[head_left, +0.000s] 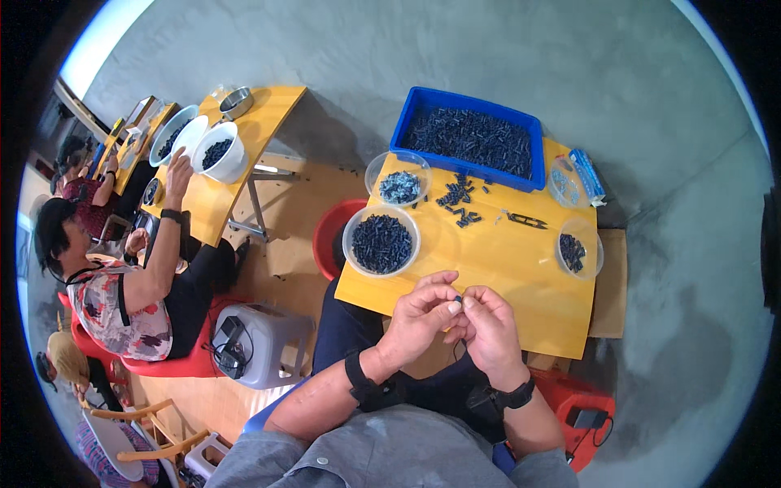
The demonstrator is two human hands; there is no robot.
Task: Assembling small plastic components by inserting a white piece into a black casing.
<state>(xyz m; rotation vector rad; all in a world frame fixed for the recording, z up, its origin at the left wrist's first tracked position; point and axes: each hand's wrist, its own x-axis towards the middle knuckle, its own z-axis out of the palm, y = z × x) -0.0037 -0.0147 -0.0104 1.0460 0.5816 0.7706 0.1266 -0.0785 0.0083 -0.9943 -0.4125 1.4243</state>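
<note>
Working from the biggest thing down, I see the yellow worktop [521, 268] in front of me, with a blue bin [472, 138] full of dark parts at its far edge. Nearer me sits a clear bowl [381, 241] heaped with the same dark parts, and beyond it a second bowl [398, 179] of bluish-grey pieces. A smaller tub [579, 249] with a few dark parts stands at the right edge, another clear tub [565, 184] behind it. A loose pile [460, 199] of parts lies between bin and bowls, and snips [527, 220] rest just right of that pile.

My left hand [419, 317] and right hand [488, 321] meet over the near edge of the worktop, fingertips touching. Both are closed in a pinch on one small dark part [458, 300], held between them above the worktop. I judge this to be the fitting or checking step on a single part; what exactly the fingers do to it is too small to tell. The next move, I think, calls for a steady pinch and a short carry to the right container.
</note>
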